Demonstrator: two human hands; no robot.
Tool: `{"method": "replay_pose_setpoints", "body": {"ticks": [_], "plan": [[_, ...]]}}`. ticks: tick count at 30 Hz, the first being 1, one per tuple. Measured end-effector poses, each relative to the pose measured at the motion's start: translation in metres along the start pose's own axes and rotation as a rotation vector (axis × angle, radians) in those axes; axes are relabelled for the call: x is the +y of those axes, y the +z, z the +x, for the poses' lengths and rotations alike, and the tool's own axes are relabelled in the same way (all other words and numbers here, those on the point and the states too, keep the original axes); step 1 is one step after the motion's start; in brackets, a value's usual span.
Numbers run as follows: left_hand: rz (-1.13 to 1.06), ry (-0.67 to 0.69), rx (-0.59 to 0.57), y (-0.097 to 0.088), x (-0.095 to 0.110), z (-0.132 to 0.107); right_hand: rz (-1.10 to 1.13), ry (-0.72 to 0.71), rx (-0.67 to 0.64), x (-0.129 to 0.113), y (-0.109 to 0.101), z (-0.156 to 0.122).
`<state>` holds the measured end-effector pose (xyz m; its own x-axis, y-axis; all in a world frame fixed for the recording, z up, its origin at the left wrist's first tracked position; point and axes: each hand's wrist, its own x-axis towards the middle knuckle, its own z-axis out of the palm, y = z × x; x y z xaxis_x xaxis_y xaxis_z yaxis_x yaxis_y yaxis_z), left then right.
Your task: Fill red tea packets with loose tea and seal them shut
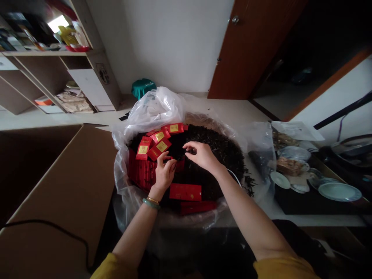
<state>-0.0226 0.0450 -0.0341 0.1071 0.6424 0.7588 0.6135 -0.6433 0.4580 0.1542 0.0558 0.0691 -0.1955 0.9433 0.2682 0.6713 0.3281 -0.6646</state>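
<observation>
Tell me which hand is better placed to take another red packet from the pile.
Left, probably. The left hand sits right beside the red packets, while the right hand pinches dark tea leaves farther from them.

Roughly six loose red packets (161,146), one bag (151,112).

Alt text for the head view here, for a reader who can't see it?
A person's left hand and right hand meet over a clear plastic bag heaped with dark loose leaves, the left against a red packet, the right with fingertips pinched. More red packets lie on the pile's left; dishes sit to the right.
</observation>
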Motion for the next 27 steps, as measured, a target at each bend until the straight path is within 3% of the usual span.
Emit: {"method": "replay_pose_setpoints", "body": {"ticks": [4,9,11,17,21,24,27], "plan": [[-0.003,0.003,-0.024,-0.001,0.001,0.001,-0.130,-0.013,-0.097,0.009,-0.007,-0.011],[-0.091,0.006,-0.095,-0.003,0.001,0.002,-0.242,-0.293,-0.077,0.002,0.010,-0.017],[-0.121,-0.007,-0.109,-0.003,0.000,0.001,-0.259,-0.331,-0.093,-0.001,0.018,-0.014],[-0.145,-0.080,-0.050,0.003,-0.005,-0.007,-0.052,-0.275,-0.084,0.003,0.025,-0.008],[-0.208,-0.171,-0.056,0.003,-0.003,-0.003,0.187,-0.092,-0.012,0.013,0.013,-0.011],[-0.287,-0.237,-0.070,0.002,-0.001,0.003,0.149,0.026,-0.013,0.023,-0.002,-0.017],[-0.394,-0.330,-0.087,0.002,-0.002,0.007,0.009,-0.036,-0.069,0.026,-0.010,-0.025]]}}
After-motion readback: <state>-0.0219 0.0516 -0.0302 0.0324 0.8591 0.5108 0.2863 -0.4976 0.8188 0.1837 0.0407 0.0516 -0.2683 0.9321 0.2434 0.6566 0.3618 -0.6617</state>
